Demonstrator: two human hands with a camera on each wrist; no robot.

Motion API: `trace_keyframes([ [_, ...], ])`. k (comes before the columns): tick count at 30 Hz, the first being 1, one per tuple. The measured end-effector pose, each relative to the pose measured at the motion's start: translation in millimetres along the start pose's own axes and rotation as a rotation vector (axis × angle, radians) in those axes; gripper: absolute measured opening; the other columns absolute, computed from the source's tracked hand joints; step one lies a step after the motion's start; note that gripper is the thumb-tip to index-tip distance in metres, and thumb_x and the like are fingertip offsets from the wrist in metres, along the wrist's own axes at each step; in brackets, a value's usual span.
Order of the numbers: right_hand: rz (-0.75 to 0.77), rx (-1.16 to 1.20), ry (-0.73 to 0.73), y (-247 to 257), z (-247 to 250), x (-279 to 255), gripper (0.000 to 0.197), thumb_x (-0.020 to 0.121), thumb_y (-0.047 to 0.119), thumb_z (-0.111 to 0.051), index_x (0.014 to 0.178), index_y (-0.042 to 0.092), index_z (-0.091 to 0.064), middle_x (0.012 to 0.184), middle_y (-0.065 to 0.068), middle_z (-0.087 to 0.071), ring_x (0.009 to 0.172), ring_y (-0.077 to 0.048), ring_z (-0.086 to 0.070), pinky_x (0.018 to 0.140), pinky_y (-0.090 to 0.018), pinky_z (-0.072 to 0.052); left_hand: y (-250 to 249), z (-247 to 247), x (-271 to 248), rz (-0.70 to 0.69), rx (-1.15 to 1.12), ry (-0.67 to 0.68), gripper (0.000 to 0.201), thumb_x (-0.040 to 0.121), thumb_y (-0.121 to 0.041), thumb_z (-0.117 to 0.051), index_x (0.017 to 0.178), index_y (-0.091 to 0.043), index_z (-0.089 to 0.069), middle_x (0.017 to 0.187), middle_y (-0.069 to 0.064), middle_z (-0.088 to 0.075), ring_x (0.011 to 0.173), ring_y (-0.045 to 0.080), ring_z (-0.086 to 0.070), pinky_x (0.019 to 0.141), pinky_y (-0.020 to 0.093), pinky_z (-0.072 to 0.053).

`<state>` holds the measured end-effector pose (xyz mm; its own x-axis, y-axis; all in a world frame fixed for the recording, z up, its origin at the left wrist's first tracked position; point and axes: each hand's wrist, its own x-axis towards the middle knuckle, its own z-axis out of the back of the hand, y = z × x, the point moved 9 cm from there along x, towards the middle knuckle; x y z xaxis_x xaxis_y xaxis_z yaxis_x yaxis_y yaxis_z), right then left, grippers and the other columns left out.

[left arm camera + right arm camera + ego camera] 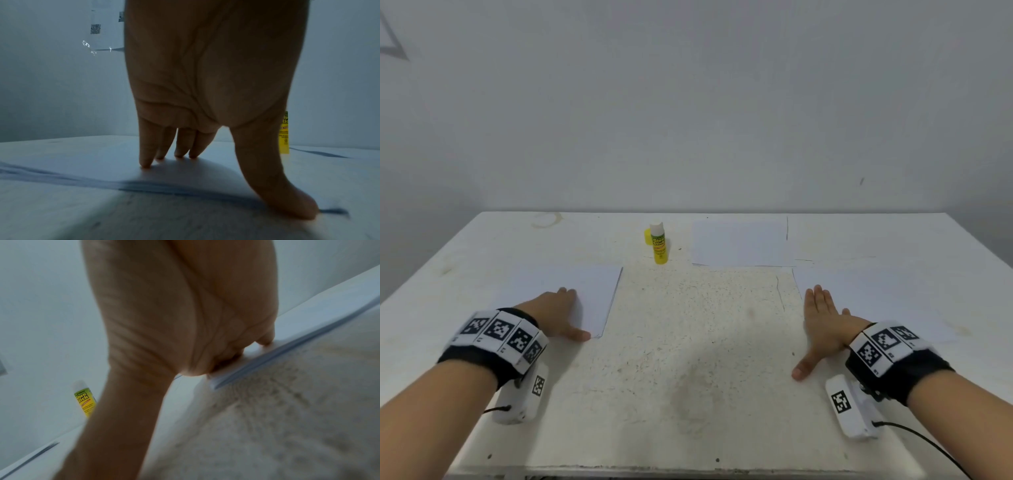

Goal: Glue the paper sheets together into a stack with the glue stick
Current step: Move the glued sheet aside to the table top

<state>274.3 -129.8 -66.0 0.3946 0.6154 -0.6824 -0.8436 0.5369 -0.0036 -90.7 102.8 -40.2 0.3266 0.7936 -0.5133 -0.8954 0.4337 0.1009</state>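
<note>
A yellow glue stick (659, 242) with a white top stands upright at the back middle of the table; it also shows as the glue stick (284, 133) and the glue stick (84, 400) in the wrist views. Three white paper sheets lie flat: a left sheet (592, 291), a far sheet (739, 243) and a right sheet (876, 294). My left hand (558, 313) rests flat on the left sheet, fingers straight, thumb at its near corner. My right hand (822, 318) lies flat on the right sheet's left edge, thumb out on the bare table.
The white table (695, 342) has a worn, speckled middle between the sheets. A yellow cap (647, 236) sits just behind the glue stick. A plain wall rises behind the table. Cables run from both wrist cameras.
</note>
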Motion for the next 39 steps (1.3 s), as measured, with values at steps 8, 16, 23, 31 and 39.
trace_keyframes([
  [8, 0.015, -0.006, 0.023, 4, 1, -5, 0.168, 0.029, 0.074, -0.067, 0.137, -0.003, 0.036, 0.147, -0.018, 0.04, 0.14, -0.031, 0.031, 0.116, -0.054, 0.004, 11, 0, 6, 0.03, -0.006, -0.047, 0.095, 0.09, -0.062, -0.048, 0.153, -0.007, -0.002, 0.16, 0.009, -0.011, 0.14, 0.022, -0.033, 0.11, 0.026, -0.029],
  [16, 0.041, -0.019, 0.023, 6, 2, -3, 0.177, 0.011, 0.079, -0.06, 0.137, -0.002, 0.036, 0.148, -0.018, 0.04, 0.14, -0.03, 0.031, 0.116, -0.054, 0.003, 20, 6, 12, -0.005, -0.033, -0.148, 0.065, 0.098, -0.041, -0.046, 0.152, -0.016, -0.02, 0.154, 0.005, -0.032, 0.138, 0.019, -0.035, 0.109, 0.025, -0.028],
  [23, 0.048, -0.028, 0.019, 5, 2, -2, 0.179, 0.009, 0.081, -0.057, 0.137, -0.002, 0.036, 0.147, -0.018, 0.04, 0.14, -0.03, 0.031, 0.116, -0.054, 0.004, 40, 51, -11, 0.053, -0.158, -0.573, 0.044, 0.087, -0.009, -0.057, 0.13, -0.015, -0.058, 0.108, 0.018, -0.066, 0.095, 0.037, -0.062, 0.078, 0.04, -0.051],
  [31, 0.044, -0.04, 0.005, 5, 2, 1, 0.178, 0.01, 0.08, -0.058, 0.137, -0.002, 0.036, 0.147, -0.018, 0.04, 0.14, -0.031, 0.031, 0.115, -0.055, 0.003, -39, 111, -88, -0.067, -0.02, -0.783, 0.033, 0.088, -0.011, -0.054, 0.12, -0.014, -0.062, 0.088, 0.012, -0.068, 0.073, 0.032, -0.061, 0.057, 0.03, -0.035],
  [39, 0.052, -0.04, -0.031, -1, 5, 9, 0.177, 0.017, 0.088, -0.058, 0.14, -0.001, 0.032, 0.15, -0.016, 0.036, 0.142, -0.03, 0.027, 0.117, -0.052, 0.001, -222, 31, -92, -0.454, 0.041, -0.293, 0.021, 0.095, -0.011, -0.044, 0.109, -0.004, -0.058, 0.103, 0.012, -0.061, 0.092, 0.027, -0.058, 0.07, 0.029, -0.039],
])
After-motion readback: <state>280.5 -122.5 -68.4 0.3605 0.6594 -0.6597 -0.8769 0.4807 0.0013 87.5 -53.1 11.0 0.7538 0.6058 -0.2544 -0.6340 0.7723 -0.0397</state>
